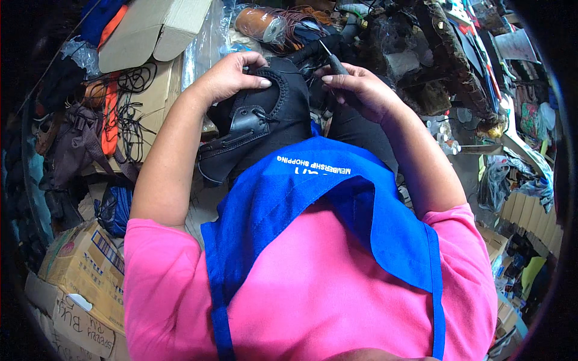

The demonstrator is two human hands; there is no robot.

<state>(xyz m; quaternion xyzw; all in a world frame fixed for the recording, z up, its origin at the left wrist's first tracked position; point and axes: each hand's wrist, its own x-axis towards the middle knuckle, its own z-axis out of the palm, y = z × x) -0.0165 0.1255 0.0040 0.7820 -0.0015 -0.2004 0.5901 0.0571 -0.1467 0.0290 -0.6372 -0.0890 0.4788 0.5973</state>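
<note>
The shoe (292, 102), black and stitched round its opening, lay at 11 o'clock, just above the centre of the view, over the person's lap. The left hand (232, 78) held it from 11 o'clock, its thumb pressed flat beside the opening and its forefinger bent round toward the far edge; the other fingers were mostly hidden, so how they sat could not be told. The right hand (361, 90), at 1 o'clock, was closed on a tool (338, 65), its thumb and fingers wrapped about the dark handle. The thin metal shaft pointed toward 11 o'clock; whether the tip touched anything behind it could not be told. A lace ran through a leather strip on the shoe's near side. The blue apron (265, 198) covered the centre, its lower part folded over the pink shirt (301, 271) at 6 o'clock. Near 12 o'clock, beyond the shoe, lay an orange spool (256, 24) with a coil of brown cord (301, 33) just beside it. An open carton (141, 36) stood near 11 o'clock, an orange strap (110, 114) lay at 10, and a yellowish box (84, 271) sat at 8.
</note>
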